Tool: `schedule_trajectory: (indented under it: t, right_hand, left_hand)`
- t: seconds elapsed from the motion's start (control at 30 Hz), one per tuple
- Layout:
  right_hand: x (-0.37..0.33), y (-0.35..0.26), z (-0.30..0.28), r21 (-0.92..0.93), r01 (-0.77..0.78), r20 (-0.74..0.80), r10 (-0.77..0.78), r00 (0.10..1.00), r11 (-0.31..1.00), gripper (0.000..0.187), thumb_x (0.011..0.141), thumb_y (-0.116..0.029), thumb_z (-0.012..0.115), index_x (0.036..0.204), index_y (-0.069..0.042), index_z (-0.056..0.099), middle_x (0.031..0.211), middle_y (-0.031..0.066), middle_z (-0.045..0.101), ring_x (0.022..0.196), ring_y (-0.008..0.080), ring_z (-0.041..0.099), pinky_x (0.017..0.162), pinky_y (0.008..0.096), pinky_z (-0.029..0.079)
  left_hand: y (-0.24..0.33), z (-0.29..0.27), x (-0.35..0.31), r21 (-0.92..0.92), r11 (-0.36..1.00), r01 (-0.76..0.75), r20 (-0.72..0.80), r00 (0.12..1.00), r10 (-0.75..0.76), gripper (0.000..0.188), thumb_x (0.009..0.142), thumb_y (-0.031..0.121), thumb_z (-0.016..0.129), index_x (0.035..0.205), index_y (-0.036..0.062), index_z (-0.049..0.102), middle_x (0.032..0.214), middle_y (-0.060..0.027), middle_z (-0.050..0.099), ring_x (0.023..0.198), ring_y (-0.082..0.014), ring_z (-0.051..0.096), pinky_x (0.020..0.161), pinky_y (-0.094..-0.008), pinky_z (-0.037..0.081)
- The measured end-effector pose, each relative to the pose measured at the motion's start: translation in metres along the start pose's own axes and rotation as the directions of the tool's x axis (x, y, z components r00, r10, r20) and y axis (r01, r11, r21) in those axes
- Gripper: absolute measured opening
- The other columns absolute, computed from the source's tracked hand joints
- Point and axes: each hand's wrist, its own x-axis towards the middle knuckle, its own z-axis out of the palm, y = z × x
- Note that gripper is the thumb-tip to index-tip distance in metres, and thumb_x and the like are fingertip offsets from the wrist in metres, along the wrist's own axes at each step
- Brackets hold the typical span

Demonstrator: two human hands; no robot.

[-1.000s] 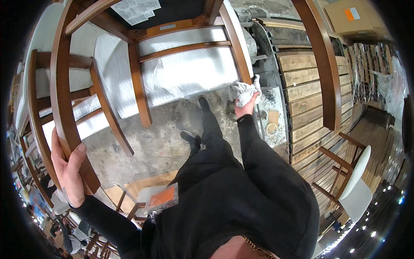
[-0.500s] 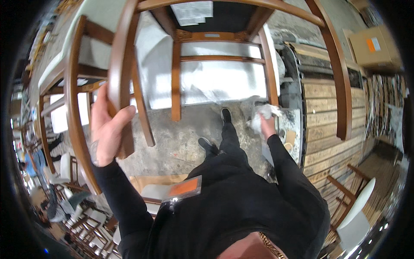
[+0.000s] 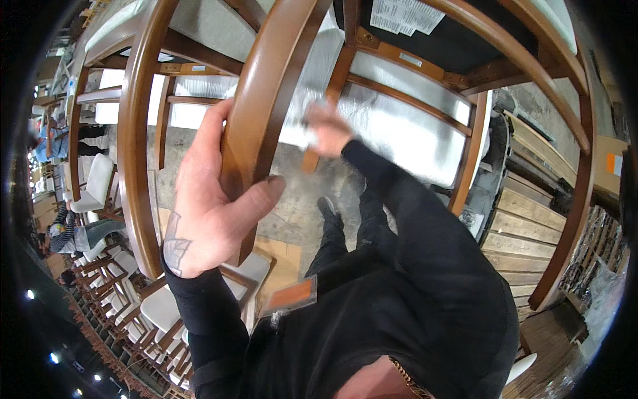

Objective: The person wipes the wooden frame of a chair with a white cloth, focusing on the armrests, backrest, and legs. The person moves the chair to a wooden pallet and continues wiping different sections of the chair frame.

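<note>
My left hand (image 3: 209,199) is closed around the lower part of a thick brown wooden chair leg (image 3: 272,86), thumb across its near face. That leg belongs to an upturned or tilted chair whose dark underside (image 3: 458,46) carries white paper labels. Beyond it, my right hand (image 3: 329,136) is smeared by motion beside a thinner leg (image 3: 340,73) of the same chair. A whitish blur at its fingers looks like the white cloth (image 3: 311,118). Left of my left hand stands a second brown chair (image 3: 137,146), its front leg close to my wrist.
White wrapping (image 3: 425,133) lies behind the chair legs. Slatted wooden boards (image 3: 525,233) are at the right, with a cardboard box (image 3: 608,166) beyond. Many pale-seated chairs (image 3: 163,309) crowd the lower left, where other people (image 3: 86,233) are present.
My right hand has swung from the chair's right side leftward to the leg beside my left hand. My left hand keeps its hold while the view has shifted, bringing the leg nearer.
</note>
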Motion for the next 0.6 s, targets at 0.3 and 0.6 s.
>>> schedule_trajectory:
  t: [0.3,0.6]
  right_hand:
    - [-0.052,-0.102,-0.018,0.321,-0.081,0.604,-0.138,0.785,0.944,0.050,0.067,-0.049,0.075,0.086,-0.003,0.072,0.085,0.0199,0.070,0.080,0.0381,0.068,0.075,0.0474,0.054]
    - [0.091,0.127,-0.032,-0.443,0.049,0.224,0.058,0.973,0.895,0.061,0.083,-0.047,0.064,0.115,0.005,0.065,0.126,0.0198,0.059,0.135,0.0328,0.041,0.120,0.0481,0.021]
  left_hand:
    - [0.003,0.002,0.009,-0.090,0.990,0.107,0.020,0.994,-0.106,0.077,0.070,0.005,0.072,0.140,0.0031,0.040,0.117,-0.0178,0.063,0.112,-0.0311,0.062,0.096,-0.0392,0.046]
    - [0.012,0.003,0.009,-0.117,0.974,0.192,0.001,0.981,-0.193,0.076,0.066,0.006,0.072,0.137,0.0030,0.044,0.112,-0.0130,0.062,0.103,-0.0227,0.060,0.093,-0.0357,0.047]
